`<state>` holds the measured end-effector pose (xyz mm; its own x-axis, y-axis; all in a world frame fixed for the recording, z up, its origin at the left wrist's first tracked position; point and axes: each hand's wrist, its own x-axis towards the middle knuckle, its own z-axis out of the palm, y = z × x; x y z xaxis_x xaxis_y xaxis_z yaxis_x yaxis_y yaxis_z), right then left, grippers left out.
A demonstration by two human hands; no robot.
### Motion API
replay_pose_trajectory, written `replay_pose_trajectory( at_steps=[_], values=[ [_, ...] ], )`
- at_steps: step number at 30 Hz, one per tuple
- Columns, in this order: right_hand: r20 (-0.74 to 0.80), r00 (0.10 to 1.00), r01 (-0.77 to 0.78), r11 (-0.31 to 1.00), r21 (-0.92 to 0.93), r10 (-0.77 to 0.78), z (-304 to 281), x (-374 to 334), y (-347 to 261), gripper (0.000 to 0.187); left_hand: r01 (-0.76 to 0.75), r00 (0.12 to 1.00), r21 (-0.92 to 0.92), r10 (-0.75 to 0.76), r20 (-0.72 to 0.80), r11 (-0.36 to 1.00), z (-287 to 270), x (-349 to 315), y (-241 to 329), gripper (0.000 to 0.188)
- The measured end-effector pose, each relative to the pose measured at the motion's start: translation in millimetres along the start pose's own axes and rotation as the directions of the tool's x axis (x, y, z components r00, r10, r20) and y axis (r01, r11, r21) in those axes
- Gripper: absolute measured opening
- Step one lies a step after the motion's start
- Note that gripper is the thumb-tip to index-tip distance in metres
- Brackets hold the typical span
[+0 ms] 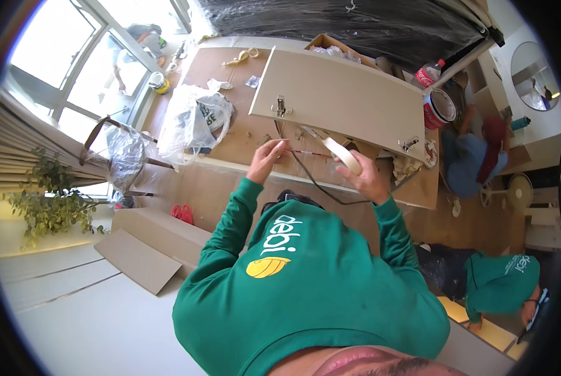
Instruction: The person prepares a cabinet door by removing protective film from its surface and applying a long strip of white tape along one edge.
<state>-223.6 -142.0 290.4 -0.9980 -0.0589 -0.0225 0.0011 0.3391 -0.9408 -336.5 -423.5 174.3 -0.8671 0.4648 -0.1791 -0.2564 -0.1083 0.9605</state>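
My right hand is closed around a roll of cream masking tape, held on edge before the table. My left hand is pinched on the end of a thin reddish strip that runs across toward the right hand; whether it joins the roll is unclear. A dark cord loops down between the hands. Just beyond them a beige cabinet door lies on the table, with one metal hinge at its near left and another hinge at its near right.
Cardboard covers the table, where a plastic bag lies at left. A paint bucket and a bottle stand at right. Two people work on the right: one in blue, one in green. A wrapped chair stands left.
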Motion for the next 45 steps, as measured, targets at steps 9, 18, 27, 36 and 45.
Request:
replay_pose_trajectory(
  at_steps=[9, 18, 27, 36, 45],
  values=[
    [0.167, 0.986, 0.064, 0.960, -0.271, -0.018, 50.5, 61.0, -26.1, 0.044, 0.048, 0.996, -0.323, -0.068, -0.050, 0.945, 33.7, 0.8, 22.6, 0.030],
    [0.292, 0.951, 0.192, 0.934, -0.301, -0.101, 59.2, 75.4, -30.5, 0.049, -0.053, 0.992, -0.469, -0.009, -0.129, 0.882, 11.3, 5.3, 3.6, 0.015],
    [0.197, 0.966, 0.240, 0.871, -0.428, -0.169, 36.2, 97.2, -31.5, 0.047, -0.359, 0.819, -0.022, 0.304, -0.487, 0.933, -16.2, 48.9, 9.2, 0.021],
    [0.337, 0.899, 0.430, 0.703, -0.567, -0.279, 15.9, 124.9, -12.1, 0.042, -0.303, 0.732, 0.289, 0.416, -0.539, 0.908, -39.7, 83.2, 20.3, 0.026],
    [0.342, 0.938, 0.182, 0.920, -0.347, -0.056, -31.5, 37.8, -61.4, 0.040, -0.191, 0.569, 0.806, 0.732, -0.375, 0.561, -35.4, 53.8, 2.5, 0.034]
  ],
)
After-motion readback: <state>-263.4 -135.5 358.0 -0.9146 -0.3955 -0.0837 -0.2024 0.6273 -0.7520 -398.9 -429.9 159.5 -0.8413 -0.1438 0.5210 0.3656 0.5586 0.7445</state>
